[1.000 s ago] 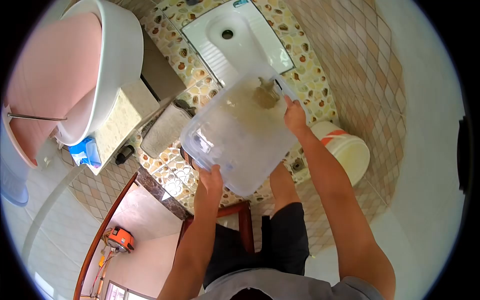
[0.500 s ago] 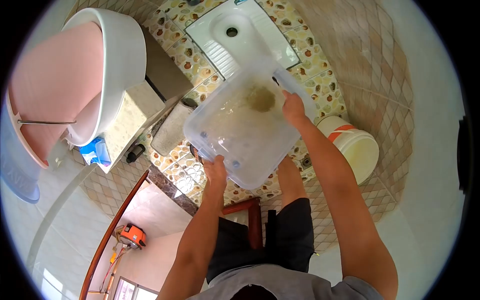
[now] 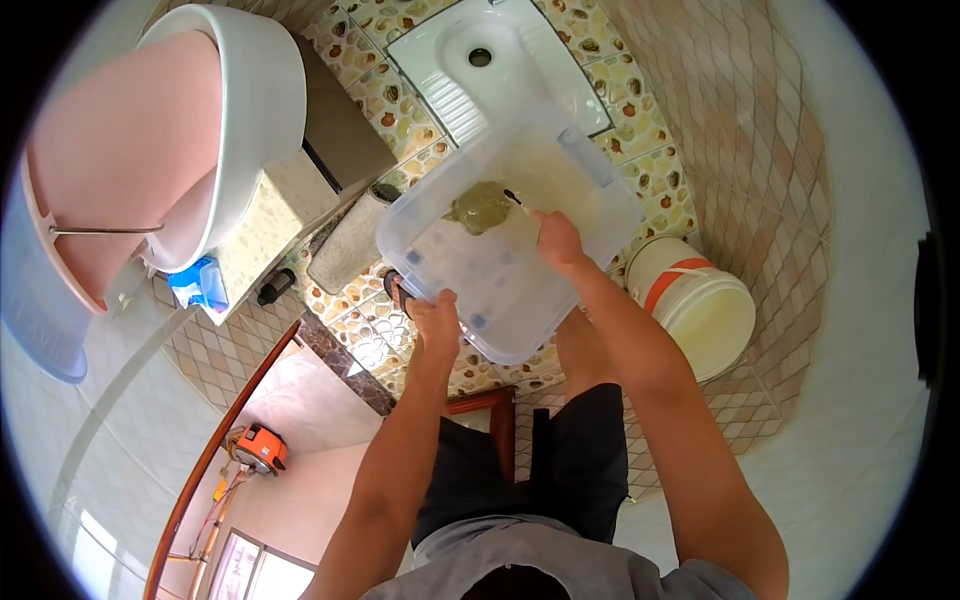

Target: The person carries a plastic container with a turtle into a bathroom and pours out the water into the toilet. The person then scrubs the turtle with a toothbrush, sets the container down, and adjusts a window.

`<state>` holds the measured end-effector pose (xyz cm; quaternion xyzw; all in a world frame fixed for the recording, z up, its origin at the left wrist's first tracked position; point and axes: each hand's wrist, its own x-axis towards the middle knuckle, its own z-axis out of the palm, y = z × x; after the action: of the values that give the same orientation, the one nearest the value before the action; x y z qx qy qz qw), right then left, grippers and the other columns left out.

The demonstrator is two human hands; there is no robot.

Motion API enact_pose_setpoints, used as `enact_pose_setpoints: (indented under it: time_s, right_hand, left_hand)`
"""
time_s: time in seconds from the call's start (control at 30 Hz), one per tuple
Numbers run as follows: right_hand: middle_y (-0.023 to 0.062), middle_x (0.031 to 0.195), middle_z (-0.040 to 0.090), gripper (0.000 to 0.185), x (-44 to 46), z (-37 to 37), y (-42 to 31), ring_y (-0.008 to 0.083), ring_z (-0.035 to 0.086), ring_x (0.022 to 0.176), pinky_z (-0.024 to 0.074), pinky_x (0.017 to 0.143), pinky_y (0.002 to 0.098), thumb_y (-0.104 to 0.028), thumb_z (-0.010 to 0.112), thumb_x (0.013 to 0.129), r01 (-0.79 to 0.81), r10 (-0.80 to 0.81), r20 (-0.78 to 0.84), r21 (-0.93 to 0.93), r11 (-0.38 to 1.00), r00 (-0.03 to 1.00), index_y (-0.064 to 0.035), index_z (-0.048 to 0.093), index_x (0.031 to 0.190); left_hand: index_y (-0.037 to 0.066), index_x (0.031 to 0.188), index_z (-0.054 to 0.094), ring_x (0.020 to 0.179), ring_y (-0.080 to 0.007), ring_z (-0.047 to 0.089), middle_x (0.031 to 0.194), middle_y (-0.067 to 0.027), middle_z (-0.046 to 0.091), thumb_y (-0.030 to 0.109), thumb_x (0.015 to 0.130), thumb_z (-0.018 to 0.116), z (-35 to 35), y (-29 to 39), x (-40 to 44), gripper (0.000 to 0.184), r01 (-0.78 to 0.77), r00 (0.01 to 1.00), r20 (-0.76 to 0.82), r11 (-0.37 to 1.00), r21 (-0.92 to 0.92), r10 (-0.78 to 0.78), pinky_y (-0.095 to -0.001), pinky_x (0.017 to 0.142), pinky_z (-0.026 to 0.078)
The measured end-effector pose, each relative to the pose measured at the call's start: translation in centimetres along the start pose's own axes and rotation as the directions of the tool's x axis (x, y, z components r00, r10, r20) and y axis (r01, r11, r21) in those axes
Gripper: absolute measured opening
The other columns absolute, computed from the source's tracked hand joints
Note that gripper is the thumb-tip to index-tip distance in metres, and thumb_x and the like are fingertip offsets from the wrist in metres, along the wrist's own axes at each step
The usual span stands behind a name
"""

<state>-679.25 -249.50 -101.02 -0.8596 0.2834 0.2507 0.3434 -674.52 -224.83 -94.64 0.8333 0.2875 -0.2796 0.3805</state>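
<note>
A translucent plastic bin (image 3: 430, 285) is tilted in front of me, with cloudy water gathered toward its far side. My left hand (image 3: 437, 320) is closed around the near-left rim. In my right hand (image 3: 558, 240) is a toothbrush (image 3: 514, 198) with dark bristles, held over the bin's inside. The bristles are close beside an olive-green, rounded animal that looks like a turtle (image 3: 482, 208); whether they touch it I cannot tell. Most of the toothbrush handle is hidden by my fingers.
Beyond the bin is a white squat toilet (image 3: 440, 75) set in pebble-patterned floor tiles. A white bucket (image 3: 710, 325) with an orange band stands at right. At left are a white sink (image 3: 262, 110), a pink basin (image 3: 120, 140) and a grey mat (image 3: 345, 245).
The turtle-like animal now lies farther left and shows more clearly. My right hand has moved inward and left from near the bin's far-right side, bringing the toothbrush beside the animal.
</note>
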Motion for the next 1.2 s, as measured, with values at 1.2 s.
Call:
enact_pose_setpoints:
  time_s: [1.2]
  right_hand:
    - [0.0201,0.11,0.061,0.043,7.1,7.5,-6.4,0.0345,0.057,0.104,0.0477,0.088,0.0432,-0.005,0.05,0.08,0.185,-0.07,0.436,-0.227,0.956,0.897,-0.0069,0.056,0.123]
  left_hand:
    - [-0.012,0.084,0.059,0.058,-0.0224,0.057,0.072,-0.0155,0.061,0.019,0.072,0.064,-2.3,8.1,1.0,0.033,0.349,0.935,-0.021,0.927,-0.136,-0.355,-0.038,0.052,0.044]
